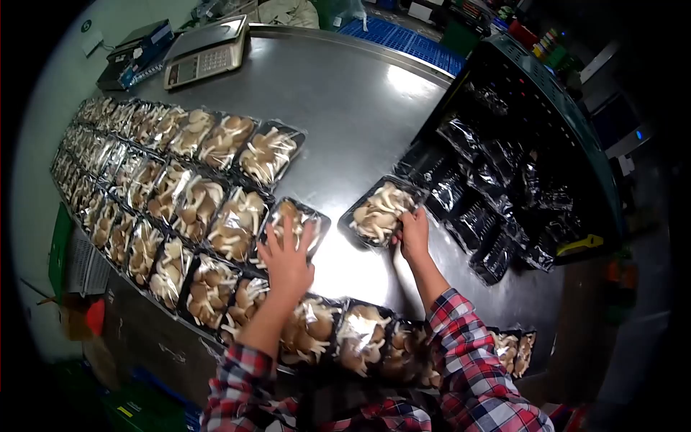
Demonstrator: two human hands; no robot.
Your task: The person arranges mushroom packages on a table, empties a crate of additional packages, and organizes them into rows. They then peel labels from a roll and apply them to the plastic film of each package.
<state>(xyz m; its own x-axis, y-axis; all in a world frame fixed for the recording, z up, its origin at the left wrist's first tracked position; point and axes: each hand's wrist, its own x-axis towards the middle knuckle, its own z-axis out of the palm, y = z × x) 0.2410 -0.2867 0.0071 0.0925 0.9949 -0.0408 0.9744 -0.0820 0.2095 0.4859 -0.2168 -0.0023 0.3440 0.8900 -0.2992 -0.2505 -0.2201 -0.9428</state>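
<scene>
My left hand lies with spread fingers on a wrapped mushroom tray at the right end of the middle row. In my right hand is the right edge of another black tray of mushrooms, thumb on top and fingers at the side. That tray is apart from the rows, over the bare metal. Rows of film-wrapped mushroom trays cover the left of the steel table, and more wrapped trays line its near edge, in front of my body.
A dark crate lies tilted at the right, with several black packs spilling toward the table. A digital scale stands at the back left of the steel table, beside a dark blue box. Blue slatted panels show beyond.
</scene>
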